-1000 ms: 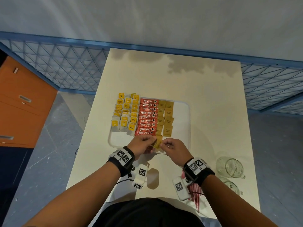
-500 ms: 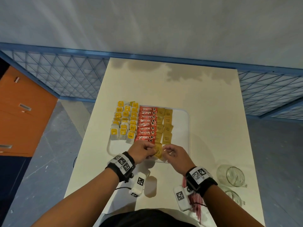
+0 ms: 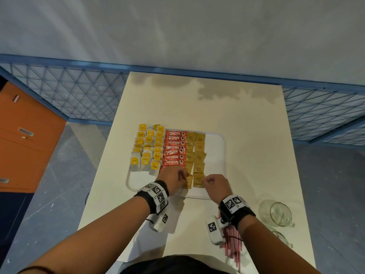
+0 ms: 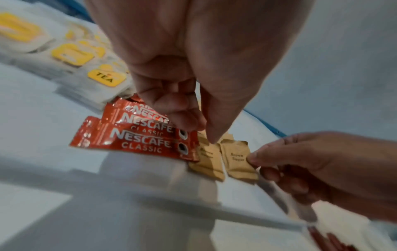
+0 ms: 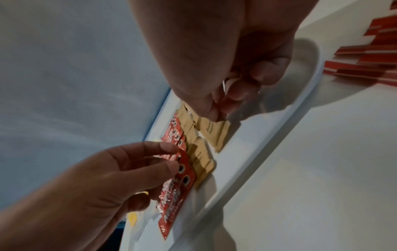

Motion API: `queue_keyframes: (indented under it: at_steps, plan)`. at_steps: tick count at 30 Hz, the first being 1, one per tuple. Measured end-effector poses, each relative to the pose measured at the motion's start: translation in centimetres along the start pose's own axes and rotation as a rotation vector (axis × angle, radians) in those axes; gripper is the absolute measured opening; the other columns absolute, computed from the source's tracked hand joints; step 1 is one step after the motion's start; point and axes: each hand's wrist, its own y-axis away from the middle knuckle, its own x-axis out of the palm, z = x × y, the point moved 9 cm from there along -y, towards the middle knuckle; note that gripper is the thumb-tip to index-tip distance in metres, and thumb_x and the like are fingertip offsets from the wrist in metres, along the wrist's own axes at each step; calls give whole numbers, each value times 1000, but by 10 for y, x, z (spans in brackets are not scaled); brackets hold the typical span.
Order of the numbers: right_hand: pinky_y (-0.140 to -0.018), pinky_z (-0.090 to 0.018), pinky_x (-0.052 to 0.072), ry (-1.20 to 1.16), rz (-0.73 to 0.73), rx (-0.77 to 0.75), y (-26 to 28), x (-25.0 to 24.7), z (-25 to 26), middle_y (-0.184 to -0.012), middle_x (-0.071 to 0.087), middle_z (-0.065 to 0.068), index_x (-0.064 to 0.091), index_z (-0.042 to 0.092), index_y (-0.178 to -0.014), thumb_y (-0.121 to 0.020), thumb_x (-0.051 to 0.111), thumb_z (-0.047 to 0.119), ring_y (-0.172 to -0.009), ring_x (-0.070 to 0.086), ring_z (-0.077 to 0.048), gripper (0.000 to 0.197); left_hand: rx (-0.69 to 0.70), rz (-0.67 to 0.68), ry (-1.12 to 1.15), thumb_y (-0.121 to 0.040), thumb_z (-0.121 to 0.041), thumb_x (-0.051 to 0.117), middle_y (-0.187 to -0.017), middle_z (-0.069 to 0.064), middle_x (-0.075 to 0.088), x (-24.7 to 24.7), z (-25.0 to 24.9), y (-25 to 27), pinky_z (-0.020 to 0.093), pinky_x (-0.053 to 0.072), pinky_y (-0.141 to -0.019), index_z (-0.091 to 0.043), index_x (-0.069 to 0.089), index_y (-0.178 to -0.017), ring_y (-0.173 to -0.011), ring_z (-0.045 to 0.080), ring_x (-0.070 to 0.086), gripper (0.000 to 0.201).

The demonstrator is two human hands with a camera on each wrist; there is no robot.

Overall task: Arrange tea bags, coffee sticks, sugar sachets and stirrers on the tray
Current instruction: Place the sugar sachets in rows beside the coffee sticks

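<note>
Wall (image 3: 177, 30), pale grey, and blue mesh fencing (image 3: 79, 95) back a cream desk (image 3: 246, 135); an orange cabinet (image 3: 25, 145) stands to the left. A white tray (image 3: 216, 165) sits mid-desk. Tea bags (image 3: 147, 149) line its left edge, beside a column of crosswise Nescafé coffee sticks (image 3: 174, 148), then two columns of brown sugar sachets (image 3: 195, 153) lying lengthwise toward the far edge. Red stirrers (image 3: 231, 242) lie at the desk's near edge, pointing far-to-near. The right hand (image 3: 214, 183) pinches the nearest right-column sachet (image 4: 237, 160). The left hand (image 3: 172, 177), fingers relaxed, thumbs that sachet's neighbour.

Left grip (image 3: 172, 178) loose-fingered, right grip (image 3: 215, 183) pinched.
</note>
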Motion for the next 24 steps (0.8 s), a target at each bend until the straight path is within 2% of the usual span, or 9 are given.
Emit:
queue_keyframes:
  at_steps: [3, 6, 9, 12, 14, 18, 24]
  plan:
    - [-69, -31, 57, 22, 5, 36, -9, 4, -4, -70, 73, 2, 71, 12, -68, -87, 62, 32, -72, 69, -20, 28, 40, 26, -161, -88, -11, 67, -96, -7, 64, 3, -6, -6, 27, 50, -88, -25, 72, -108, -93, 15, 59, 24]
    - [-72, -33, 57, 69, 5, 39, -14, 6, -2, -72, 70, 5, 70, 16, -72, -88, 63, 34, -74, 67, -19, 24, 52, 43, -266, -89, -14, 66, -105, -3, 69, 8, -7, -10, 29, 51, -87, -27, 73, -106, -99, 20, 63, 22]
    - [-72, -33, 53, 69, -27, 33, -16, 4, -2, -78, 68, 9, 61, 26, -88, -89, 62, 37, -78, 65, -17, 11, 40, 39, -278, -88, -17, 67, -103, -3, 70, 9, -5, -14, 28, 51, -84, -29, 73, -102, -97, 21, 64, 19]
    - [-75, -33, 54, 46, -15, 15, -21, 8, -3, -73, 70, 8, 55, 33, -106, -90, 63, 42, -78, 67, -15, 20, 27, 28, -283, -89, -19, 67, -105, -3, 69, 10, -4, -16, 28, 51, -85, -28, 73, -105, -97, 20, 63, 19]
    - [-79, -37, 57, 45, -10, -1, -25, 13, -3, -70, 70, 7, 55, 35, -109, -90, 62, 42, -78, 68, -17, 22, 23, 23, -275, -88, -20, 68, -104, -3, 69, 11, -2, -18, 28, 51, -83, -28, 73, -104, -96, 20, 63, 19]
    - [-80, -39, 58, 42, -25, -22, -29, 12, 1, -67, 70, 7, 55, 35, -108, -90, 59, 43, -77, 69, -18, 20, 32, 17, -235, -86, -20, 68, -98, -3, 70, 10, -3, -20, 31, 54, -83, -27, 72, -99, -92, 20, 65, 15]
    - [-71, -31, 52, -25, -40, -21, -50, -7, 12, -62, 67, 5, 54, 29, -133, -96, 57, 37, -70, 67, -14, 38, 74, -1, -222, -91, -19, 62, -92, -1, 71, 4, -10, -25, 36, 56, -84, -24, 73, -100, -88, 22, 66, 14]
